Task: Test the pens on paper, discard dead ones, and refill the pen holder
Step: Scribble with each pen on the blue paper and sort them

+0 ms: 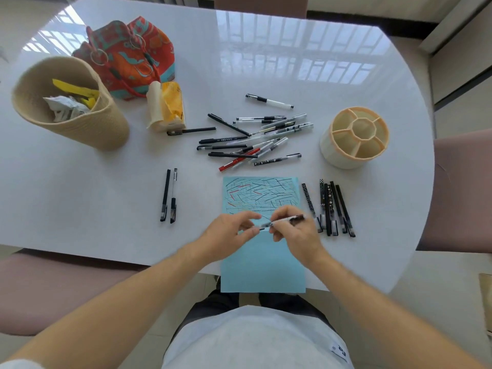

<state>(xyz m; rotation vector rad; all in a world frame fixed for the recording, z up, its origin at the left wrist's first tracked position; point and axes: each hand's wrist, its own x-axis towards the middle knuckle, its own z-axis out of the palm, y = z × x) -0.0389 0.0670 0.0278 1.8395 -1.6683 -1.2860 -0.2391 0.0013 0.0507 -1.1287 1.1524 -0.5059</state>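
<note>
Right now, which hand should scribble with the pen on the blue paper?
Right, probably. The right hand already grips the pen along its barrel above the blue paper; the left hand only pinches its near end, likely the cap.

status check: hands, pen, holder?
Left hand and right hand both grip one clear-barrelled pen over the scribbled blue paper sheet. Cream compartmented pen holder empty. Nothing obstructing.

Light blue paper point(262, 262) scribbled black and red, cream pen holder point(355, 137), orange-and-teal patterned bag point(127, 57), tan woven basket point(80, 123).
</note>
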